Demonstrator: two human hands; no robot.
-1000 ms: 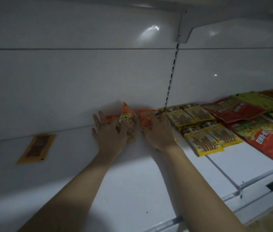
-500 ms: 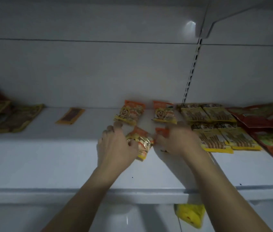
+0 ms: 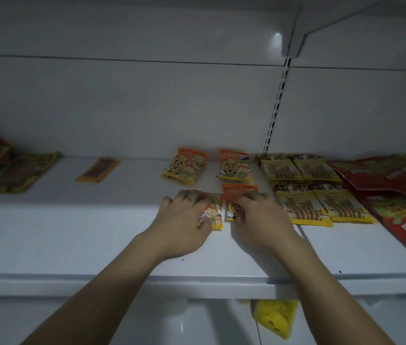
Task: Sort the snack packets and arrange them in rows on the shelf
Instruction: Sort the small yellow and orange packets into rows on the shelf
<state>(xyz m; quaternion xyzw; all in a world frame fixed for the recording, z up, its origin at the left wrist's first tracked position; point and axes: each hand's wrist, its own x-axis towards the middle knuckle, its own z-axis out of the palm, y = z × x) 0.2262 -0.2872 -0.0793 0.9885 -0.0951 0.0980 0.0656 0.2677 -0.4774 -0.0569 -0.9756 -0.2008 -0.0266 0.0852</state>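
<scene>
White metal shelf (image 3: pixel 72 232) carries everything I see. My left hand (image 3: pixel 184 227) grips an orange-and-yellow foil snack packet (image 3: pixel 214 215) in the front row, fingers curled over its far end and thumb at its near edge. My right hand (image 3: pixel 261 217) pinches a second matching packet (image 3: pixel 240 191) just beside it. Two back-row packets (image 3: pixel 184 168) of the same kind lie flat and apart near the back wall. Yellow striped flat packets (image 3: pixel 304 210) lie in rows just to their right

Glossy white shelf (image 3: pixel 72 245), shiny plastic pkts (image 3: pixel 184 166)
</scene>
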